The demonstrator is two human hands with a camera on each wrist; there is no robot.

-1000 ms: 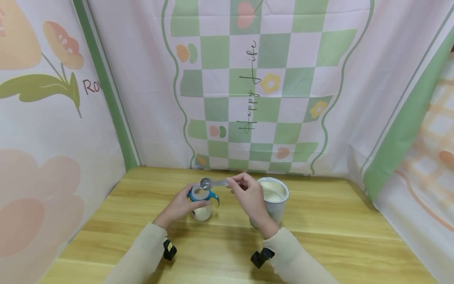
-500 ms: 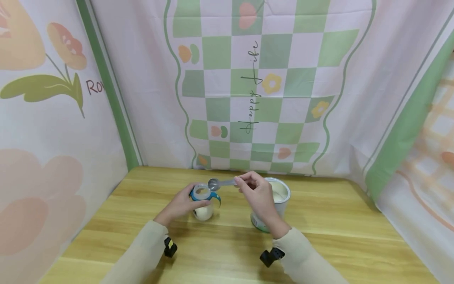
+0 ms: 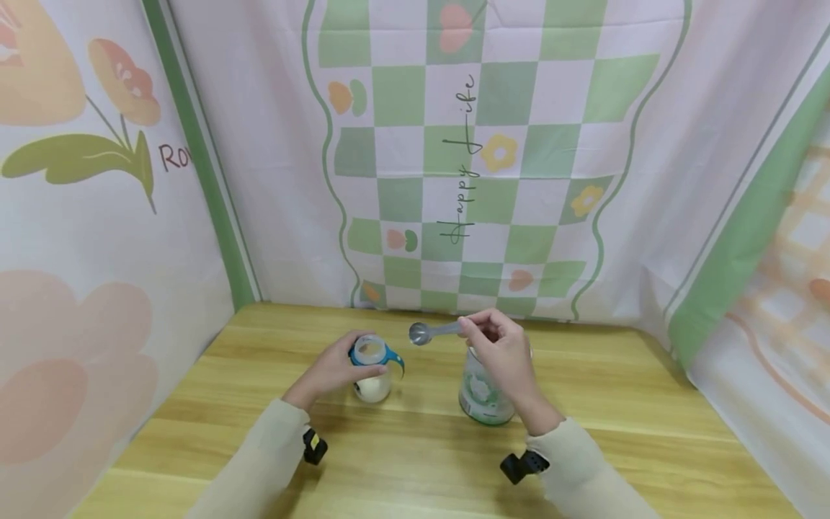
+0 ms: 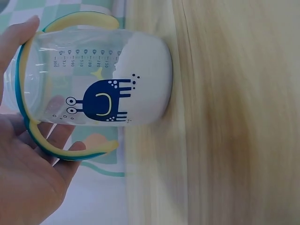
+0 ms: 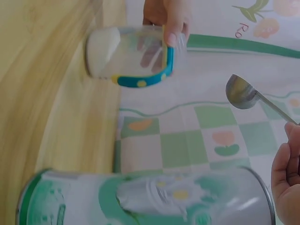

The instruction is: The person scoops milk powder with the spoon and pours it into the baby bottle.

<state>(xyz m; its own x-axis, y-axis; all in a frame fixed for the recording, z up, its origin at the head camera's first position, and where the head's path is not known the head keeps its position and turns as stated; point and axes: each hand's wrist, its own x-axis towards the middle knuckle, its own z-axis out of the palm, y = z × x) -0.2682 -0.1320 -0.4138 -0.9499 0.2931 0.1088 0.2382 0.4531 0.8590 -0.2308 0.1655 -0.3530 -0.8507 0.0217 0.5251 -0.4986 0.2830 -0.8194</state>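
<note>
A clear baby bottle [image 3: 372, 389] with blue-and-yellow side handles stands upright and uncapped on the table. White powder fills its lower part, clearest in the left wrist view, where the bottle [image 4: 98, 84] bears a dark blue cartoon creature. My left hand [image 3: 336, 367] grips it round the collar, thumb in front. Between thumb and fingers, my right hand [image 3: 504, 353] pinches the handle of a measuring scoop [image 3: 420, 333], its bowl in the air between bottle and can. The bowl [image 5: 241, 93] looks empty. Behind that hand, a powder tin [image 3: 483, 393] stands partly hidden, its mouth mostly covered from view.
A wooden table [image 3: 402, 461] carries everything. Patterned cloth [image 3: 447, 151] hangs along the back edge, with more fabric at the left [image 3: 84, 238] and right sides. Each wrist wears a small black camera [image 3: 524, 467].
My right hand has carried the scoop rightward, from over the bottle's mouth to beside the tin, now covering more of the tin's opening. My left hand keeps its grip on the bottle.
</note>
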